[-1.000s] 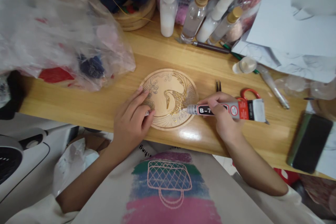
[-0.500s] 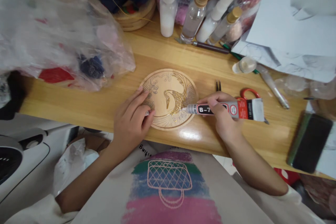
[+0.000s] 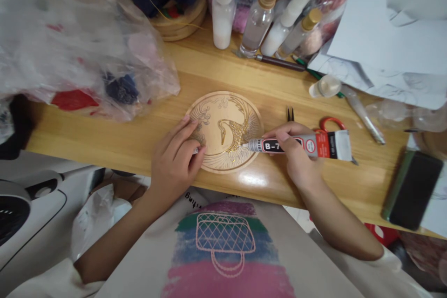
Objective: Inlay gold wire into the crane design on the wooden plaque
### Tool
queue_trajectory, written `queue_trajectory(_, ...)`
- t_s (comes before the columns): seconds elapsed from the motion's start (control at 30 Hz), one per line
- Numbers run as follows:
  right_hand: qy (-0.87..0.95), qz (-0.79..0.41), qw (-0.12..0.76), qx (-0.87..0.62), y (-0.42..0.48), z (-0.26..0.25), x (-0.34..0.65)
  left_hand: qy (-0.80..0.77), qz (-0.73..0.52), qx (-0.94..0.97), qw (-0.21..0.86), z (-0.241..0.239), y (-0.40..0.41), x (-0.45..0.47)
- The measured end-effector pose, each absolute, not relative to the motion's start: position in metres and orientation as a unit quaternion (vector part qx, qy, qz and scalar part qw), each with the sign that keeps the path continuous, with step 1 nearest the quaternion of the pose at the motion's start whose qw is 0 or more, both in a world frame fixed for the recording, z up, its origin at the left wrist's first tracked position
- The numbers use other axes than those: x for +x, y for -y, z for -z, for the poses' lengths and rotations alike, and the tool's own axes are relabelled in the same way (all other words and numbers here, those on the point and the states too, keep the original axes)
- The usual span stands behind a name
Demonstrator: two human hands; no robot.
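A round wooden disc (image 3: 213, 125) with an engraved crane lies near the front edge of the wooden table (image 3: 104, 135). Part of the crane is filled with gold bits. My left hand (image 3: 176, 160) rests on the disc's left edge, fingers curled and pinching a small pale thing I cannot make out. My right hand (image 3: 296, 153) is closed round a glue tube (image 3: 303, 145) marked B-7, held level, its nozzle tip touching the crane's wing on the right side of the disc.
A big clear plastic bag (image 3: 77, 42) of coloured material fills the left. Several small bottles (image 3: 258, 16) stand at the back. Red scissors (image 3: 330, 125), tweezers (image 3: 289, 112), pens, papers (image 3: 387, 32) and a dark phone (image 3: 412, 188) lie at the right.
The glue tube's tip shifted slightly along the crane's wing; otherwise both hands hold their places.
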State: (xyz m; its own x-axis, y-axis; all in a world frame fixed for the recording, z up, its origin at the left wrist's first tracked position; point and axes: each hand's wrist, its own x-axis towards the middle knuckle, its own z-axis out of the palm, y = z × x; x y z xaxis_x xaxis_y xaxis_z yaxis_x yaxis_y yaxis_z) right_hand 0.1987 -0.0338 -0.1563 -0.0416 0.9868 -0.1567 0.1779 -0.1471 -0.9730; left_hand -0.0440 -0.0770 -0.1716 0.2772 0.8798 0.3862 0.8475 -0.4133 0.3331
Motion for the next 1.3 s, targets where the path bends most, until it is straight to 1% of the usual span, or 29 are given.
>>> queue_trajectory(0.2,0.521,-0.505,0.408,-0.554,0.034,0.157,0.199,-0.535,-0.268,0.801,0.031,0.173,0.077,-0.045)
queue_trajectory(0.47,0.508,-0.522,0.401,-0.556,0.034,0.157,0.199,-0.544,-0.273,0.791,0.058,0.173,0.078,-0.045)
queue_trajectory(0.53,0.495,-0.527,0.414,-0.554,0.035,0.158,0.199,-0.543,-0.274,0.792,0.058,0.173,0.078,-0.045)
queue_trajectory(0.67,0.421,-0.545,0.476,-0.547,0.031,0.156,0.198,-0.527,-0.289,0.798,0.048,0.171,0.078,-0.048)
queue_trajectory(0.8,0.364,-0.581,0.492,-0.537,0.025,0.149,0.197,-0.515,-0.299,0.803,0.037,0.163,0.081,-0.049)
queue_trajectory(0.87,0.353,-0.598,0.493,-0.525,0.022,0.145,0.197,-0.517,-0.311,0.794,0.07,0.156,0.082,-0.046)
queue_trajectory(1.07,0.326,-0.659,0.473,-0.485,0.018,0.136,0.201,-0.516,-0.358,0.726,0.279,0.135,0.069,-0.026)
queue_trajectory(1.3,0.276,-0.706,0.489,-0.433,0.019,0.129,0.204,-0.475,-0.403,0.665,0.412,0.121,0.047,-0.001)
